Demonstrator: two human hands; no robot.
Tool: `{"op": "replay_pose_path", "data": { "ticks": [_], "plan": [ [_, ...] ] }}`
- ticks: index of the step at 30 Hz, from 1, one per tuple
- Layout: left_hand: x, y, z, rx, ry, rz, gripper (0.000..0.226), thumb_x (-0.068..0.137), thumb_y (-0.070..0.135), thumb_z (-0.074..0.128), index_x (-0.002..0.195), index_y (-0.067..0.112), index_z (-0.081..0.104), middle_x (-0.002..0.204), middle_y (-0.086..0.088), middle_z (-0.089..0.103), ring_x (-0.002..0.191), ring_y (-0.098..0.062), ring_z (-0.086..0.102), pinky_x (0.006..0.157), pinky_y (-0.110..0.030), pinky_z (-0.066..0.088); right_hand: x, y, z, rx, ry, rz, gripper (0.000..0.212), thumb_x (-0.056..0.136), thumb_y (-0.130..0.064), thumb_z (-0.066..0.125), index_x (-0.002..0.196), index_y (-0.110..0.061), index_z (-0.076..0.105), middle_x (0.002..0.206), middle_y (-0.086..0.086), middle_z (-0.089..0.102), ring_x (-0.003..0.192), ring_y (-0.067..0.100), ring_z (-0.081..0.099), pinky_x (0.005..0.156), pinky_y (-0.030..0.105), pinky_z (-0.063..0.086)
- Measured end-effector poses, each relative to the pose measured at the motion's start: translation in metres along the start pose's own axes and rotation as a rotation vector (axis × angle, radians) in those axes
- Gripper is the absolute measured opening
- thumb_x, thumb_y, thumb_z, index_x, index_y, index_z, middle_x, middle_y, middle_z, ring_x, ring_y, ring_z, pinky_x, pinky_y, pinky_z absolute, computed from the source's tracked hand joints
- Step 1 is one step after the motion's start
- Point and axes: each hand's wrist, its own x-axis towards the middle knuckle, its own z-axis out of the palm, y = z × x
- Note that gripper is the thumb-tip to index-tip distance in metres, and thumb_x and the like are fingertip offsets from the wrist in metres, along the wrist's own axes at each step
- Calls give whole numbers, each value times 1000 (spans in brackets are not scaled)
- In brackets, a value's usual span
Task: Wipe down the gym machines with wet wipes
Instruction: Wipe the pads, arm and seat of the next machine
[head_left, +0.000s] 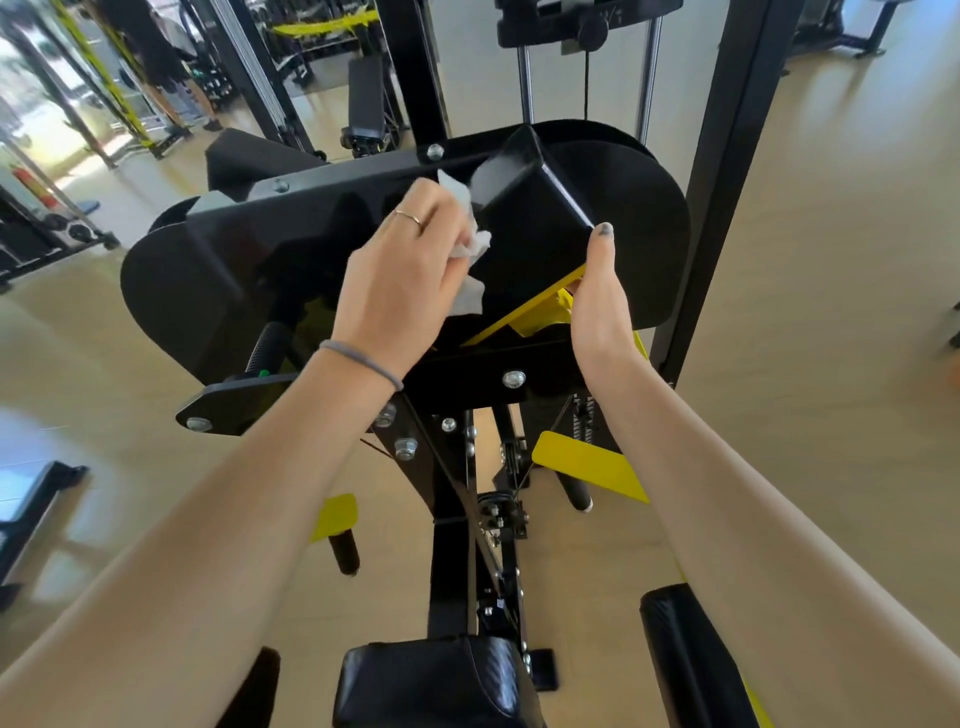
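On glossy black steel beam (535, 208), crumpled wipe (470, 244)

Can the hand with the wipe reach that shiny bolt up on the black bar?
Probably yes. The left hand holding the wipe is close below the bolt, with nothing between them.

Your white wet wipe (470, 247) is crumpled and pressed against the left face of the black square housing (535, 218) at the top of the gym machine (291, 249). The housing is glossy and tilted, one corner pointing up (a pale sheen shows on its upper left face). The machine frame is black steel with yellow plates (589, 467) and bolted brackets.
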Motion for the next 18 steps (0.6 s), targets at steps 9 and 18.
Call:
{"op": "replay_pose_path", "data": {
  "ticks": [9,18],
  "plan": [
    [-19,-9,8,226,-285,448,11,86,6,65,97,6,64,102,-13,61,82,-27,62,63,-36,52,-1,0,0,-4,12,-23,81,96,-75,22,156,-21,33,148,5,48,139,28,41,118,51,24],
    [-14,-17,8,318,-433,591,9,93,5,56,98,6,63,99,-15,63,77,-29,66,49,-35,51,-12,-7,-5,29,-25,-61,72,103,-64,23,150,-12,41,148,17,50,131,28,50,107,40,35]
  ]
}}
